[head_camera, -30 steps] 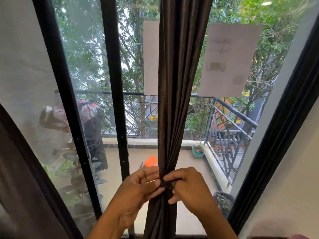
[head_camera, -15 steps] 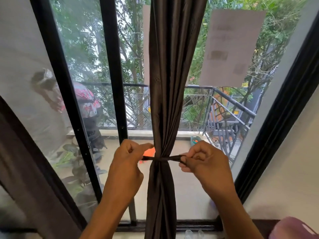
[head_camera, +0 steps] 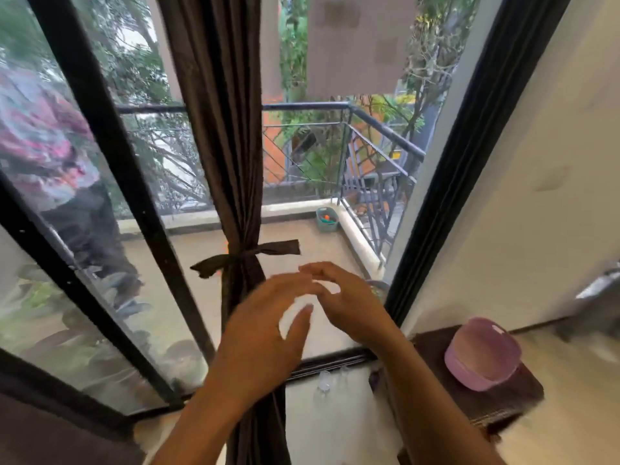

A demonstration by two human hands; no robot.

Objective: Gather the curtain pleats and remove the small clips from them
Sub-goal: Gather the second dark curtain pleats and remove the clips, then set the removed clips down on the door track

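My left hand [head_camera: 265, 333] hangs in front of the curtain [head_camera: 221, 129], its grip apart, fingers spread and holding nothing. My right hand [head_camera: 349, 303] is just beside it to the right, fingers curled loosely with thumb and forefinger close together; I cannot tell whether anything small sits between them. Both hands are blurred and clear of the fabric. The curtain hangs gathered in front of the glass door, cinched at its waist by a dark tie [head_camera: 245, 256] whose two ends stick out to either side. On the floor by the sill lie small clear clips [head_camera: 323, 380]. A pink tub [head_camera: 483, 354] sits on a dark mat [head_camera: 503, 394] to the right.
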